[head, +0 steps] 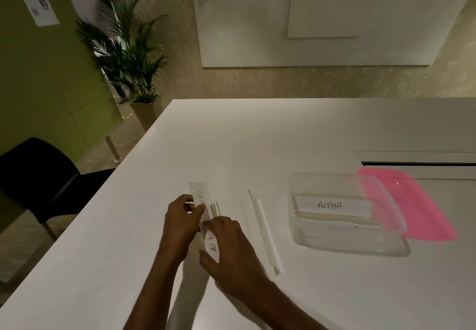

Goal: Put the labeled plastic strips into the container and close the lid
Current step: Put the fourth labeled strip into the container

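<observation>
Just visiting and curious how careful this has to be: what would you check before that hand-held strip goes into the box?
1. Clear plastic strip with handwriting gripped by left hand and right hand: ok.
2. Clear rectangular plastic container open: ok.
3. Room inside beside the white ALPHA strip: ok.
4. Translucent pink lid off, beside the container: ok.
5. Straight path over the white table free: not ok, pale strips lie between.
6. Held strip's whole label: cannot tell, fingers cover it.

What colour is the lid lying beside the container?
Translucent pink; the lid lies right of the clear container, seen from the head view.
</observation>
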The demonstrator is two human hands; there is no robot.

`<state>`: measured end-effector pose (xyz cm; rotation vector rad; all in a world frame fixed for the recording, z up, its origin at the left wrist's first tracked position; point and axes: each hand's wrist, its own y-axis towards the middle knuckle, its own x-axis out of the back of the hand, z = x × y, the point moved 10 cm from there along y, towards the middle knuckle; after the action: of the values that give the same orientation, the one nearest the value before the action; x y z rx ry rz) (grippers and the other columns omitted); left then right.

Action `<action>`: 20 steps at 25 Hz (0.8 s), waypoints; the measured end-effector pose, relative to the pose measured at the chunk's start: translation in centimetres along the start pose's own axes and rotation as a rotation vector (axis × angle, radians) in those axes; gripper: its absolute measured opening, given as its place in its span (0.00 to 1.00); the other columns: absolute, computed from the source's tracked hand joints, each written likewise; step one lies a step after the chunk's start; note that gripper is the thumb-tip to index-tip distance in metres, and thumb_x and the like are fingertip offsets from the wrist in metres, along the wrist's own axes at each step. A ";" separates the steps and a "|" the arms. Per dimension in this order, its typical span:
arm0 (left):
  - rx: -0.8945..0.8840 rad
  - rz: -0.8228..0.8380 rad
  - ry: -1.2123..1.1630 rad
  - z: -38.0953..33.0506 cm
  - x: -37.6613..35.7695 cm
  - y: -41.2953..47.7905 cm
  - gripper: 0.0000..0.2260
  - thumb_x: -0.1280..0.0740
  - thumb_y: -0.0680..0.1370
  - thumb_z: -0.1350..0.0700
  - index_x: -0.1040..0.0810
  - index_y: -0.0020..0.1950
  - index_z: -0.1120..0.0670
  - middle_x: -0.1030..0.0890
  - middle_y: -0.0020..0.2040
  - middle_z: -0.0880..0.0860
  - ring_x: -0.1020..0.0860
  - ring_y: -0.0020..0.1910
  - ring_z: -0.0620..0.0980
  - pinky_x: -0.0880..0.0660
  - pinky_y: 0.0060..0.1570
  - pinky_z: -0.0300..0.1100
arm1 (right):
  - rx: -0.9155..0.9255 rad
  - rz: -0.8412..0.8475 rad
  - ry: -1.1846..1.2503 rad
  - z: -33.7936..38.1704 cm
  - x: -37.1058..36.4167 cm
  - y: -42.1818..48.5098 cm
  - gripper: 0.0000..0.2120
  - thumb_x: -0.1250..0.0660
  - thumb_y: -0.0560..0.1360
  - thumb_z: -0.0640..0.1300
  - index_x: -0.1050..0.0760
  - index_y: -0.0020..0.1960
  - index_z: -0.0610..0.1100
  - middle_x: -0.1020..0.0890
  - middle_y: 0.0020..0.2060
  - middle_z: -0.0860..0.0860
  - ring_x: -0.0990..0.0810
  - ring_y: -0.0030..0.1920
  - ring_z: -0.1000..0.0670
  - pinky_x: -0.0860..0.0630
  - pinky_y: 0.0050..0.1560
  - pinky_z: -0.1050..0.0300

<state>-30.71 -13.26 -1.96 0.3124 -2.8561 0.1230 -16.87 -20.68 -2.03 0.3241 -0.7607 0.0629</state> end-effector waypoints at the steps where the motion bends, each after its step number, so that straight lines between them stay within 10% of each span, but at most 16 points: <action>1: -0.009 -0.020 -0.066 -0.6 0.5 -0.3 0.05 0.32 0.80 0.62 0.19 0.54 0.56 0.14 0.52 0.56 0.13 0.47 0.55 0.15 0.38 0.50 | 0.011 -0.018 0.036 0.4 1.1 -0.1 0.23 0.36 0.76 0.61 0.35 0.69 0.59 0.27 0.64 0.61 0.26 0.61 0.56 0.21 0.60 0.52; 8: -0.068 -0.120 -0.568 -4.0 1.6 -4.1 0.03 0.32 0.81 0.62 0.21 0.53 0.56 0.12 0.48 0.53 0.13 0.45 0.50 0.18 0.38 0.42 | -0.051 -0.317 0.296 -0.4 10.7 -0.3 0.16 0.31 0.79 0.54 0.27 0.66 0.54 0.24 0.62 0.63 0.24 0.64 0.60 0.27 0.63 0.66; 15: 0.034 -0.038 -0.993 -5.3 -1.5 -7.2 0.12 0.33 0.81 0.64 0.24 0.65 0.58 0.17 0.52 0.56 0.17 0.52 0.56 0.17 0.43 0.46 | -0.295 -0.433 0.735 -4.5 13.1 -1.5 0.06 0.31 0.81 0.52 0.22 0.56 0.54 0.16 0.52 0.60 0.18 0.52 0.62 0.25 0.54 0.59; 20: 0.085 0.007 -1.149 -5.6 -4.6 -10.4 0.22 0.32 0.80 0.65 0.27 0.73 0.54 0.18 0.63 0.62 0.16 0.61 0.59 0.16 0.49 0.50 | -0.275 -0.537 0.846 -5.0 14.3 -3.0 0.22 0.32 0.74 0.63 0.25 0.61 0.52 0.16 0.57 0.50 0.17 0.60 0.47 0.22 0.66 0.39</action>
<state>-22.61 -21.86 2.79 0.5144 -3.9930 0.0755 -2.65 -22.85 3.64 0.1994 0.1731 -0.3903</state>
